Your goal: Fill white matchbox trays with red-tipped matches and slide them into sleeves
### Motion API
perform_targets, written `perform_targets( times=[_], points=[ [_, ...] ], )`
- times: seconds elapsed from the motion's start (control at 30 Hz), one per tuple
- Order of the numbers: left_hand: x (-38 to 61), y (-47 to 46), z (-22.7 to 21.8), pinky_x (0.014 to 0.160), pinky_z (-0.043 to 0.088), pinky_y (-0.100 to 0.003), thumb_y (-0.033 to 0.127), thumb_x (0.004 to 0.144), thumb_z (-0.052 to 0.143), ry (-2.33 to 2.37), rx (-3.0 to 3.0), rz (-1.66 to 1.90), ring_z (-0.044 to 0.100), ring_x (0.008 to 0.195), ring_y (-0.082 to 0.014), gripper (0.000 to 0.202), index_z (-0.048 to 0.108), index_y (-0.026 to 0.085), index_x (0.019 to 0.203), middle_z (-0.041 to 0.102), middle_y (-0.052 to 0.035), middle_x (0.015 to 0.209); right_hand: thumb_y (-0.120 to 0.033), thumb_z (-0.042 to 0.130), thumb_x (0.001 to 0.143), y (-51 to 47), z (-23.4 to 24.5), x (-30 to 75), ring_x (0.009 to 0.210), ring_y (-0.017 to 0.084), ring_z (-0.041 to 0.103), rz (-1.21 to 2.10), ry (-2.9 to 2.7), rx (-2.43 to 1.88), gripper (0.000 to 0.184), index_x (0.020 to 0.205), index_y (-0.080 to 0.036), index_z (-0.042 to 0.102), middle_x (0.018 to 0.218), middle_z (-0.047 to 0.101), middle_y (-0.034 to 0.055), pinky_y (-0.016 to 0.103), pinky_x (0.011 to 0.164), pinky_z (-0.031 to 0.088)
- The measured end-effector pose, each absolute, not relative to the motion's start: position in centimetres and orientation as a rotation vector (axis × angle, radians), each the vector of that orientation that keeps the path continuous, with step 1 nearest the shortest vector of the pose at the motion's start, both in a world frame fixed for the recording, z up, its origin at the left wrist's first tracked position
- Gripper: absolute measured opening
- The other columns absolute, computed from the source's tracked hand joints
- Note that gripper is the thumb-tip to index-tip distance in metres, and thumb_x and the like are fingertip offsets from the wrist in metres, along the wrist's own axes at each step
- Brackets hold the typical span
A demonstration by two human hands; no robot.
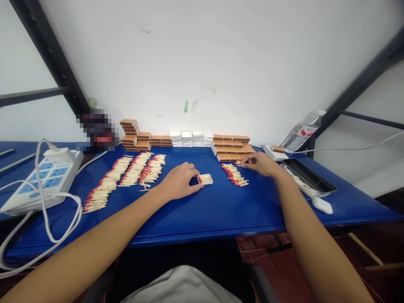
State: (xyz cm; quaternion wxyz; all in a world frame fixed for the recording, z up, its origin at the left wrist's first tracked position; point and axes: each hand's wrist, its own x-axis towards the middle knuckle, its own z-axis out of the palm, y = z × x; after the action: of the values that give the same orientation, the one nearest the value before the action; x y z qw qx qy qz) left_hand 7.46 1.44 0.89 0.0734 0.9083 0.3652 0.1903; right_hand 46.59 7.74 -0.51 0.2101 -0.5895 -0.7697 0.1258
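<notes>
My left hand (180,181) rests on the blue table (214,210), fingers curled round a small open matchbox tray (205,179) with matches in it. My right hand (260,163) reaches to the far end of a small pile of red-tipped matches (235,174), fingertips pinched together there; what they grip is too small to make out. Long rows of matches (126,174) lie to the left of my left hand.
Brown matchbox sleeves (232,147) and white trays (189,138) are stacked along the wall. A white power strip (44,176) with cables lies at left. A dark tray (307,176), a white mouse (322,205) and a plastic bottle (301,134) lie at right.
</notes>
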Motion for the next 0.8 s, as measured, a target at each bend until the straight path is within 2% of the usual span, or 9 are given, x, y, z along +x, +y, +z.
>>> perform_targets(
  times=[0.37, 0.53, 0.8],
  points=[
    [7.4, 1.4, 0.9, 0.084, 0.051, -0.037, 0.044, 0.097, 0.07, 1.089, 2.726, 0.564, 0.064, 0.101, -0.0265, 0.03, 0.076, 0.018, 0.11, 0.07, -0.0089, 0.103, -0.076, 0.065, 0.082, 6.6, 0.9, 44.6, 0.064, 0.017, 0.049, 0.385, -2.112, -1.626, 0.058, 0.081, -0.019, 0.071, 0.068, 0.061, 0.0034, 0.032, 0.06, 0.034],
    [7.5, 1.5, 0.8, 0.083, 0.051, -0.037, 0.043, 0.097, 0.07, 1.092, 2.724, 0.58, 0.063, 0.1, -0.0259, 0.027, 0.077, 0.019, 0.107, 0.069, -0.0083, 0.102, -0.065, 0.063, 0.094, 4.4, 2.0, 38.6, 0.069, 0.018, 0.052, 0.473, -2.13, -1.353, 0.047, 0.092, -0.019, 0.072, 0.079, 0.065, 0.0056, 0.031, 0.063, 0.038],
    [7.6, 1.7, 0.6, 0.082, 0.051, -0.038, 0.043, 0.096, 0.07, 1.088, 2.734, 0.579, 0.062, 0.099, -0.0257, 0.027, 0.075, 0.019, 0.106, 0.067, -0.0076, 0.1, -0.043, 0.063, 0.099, 2.1, 1.4, 31.4, 0.069, 0.016, 0.049, 0.551, -2.35, -1.122, 0.025, 0.09, -0.021, 0.071, 0.078, 0.054, 0.0005, 0.029, 0.065, 0.038]
  ],
)
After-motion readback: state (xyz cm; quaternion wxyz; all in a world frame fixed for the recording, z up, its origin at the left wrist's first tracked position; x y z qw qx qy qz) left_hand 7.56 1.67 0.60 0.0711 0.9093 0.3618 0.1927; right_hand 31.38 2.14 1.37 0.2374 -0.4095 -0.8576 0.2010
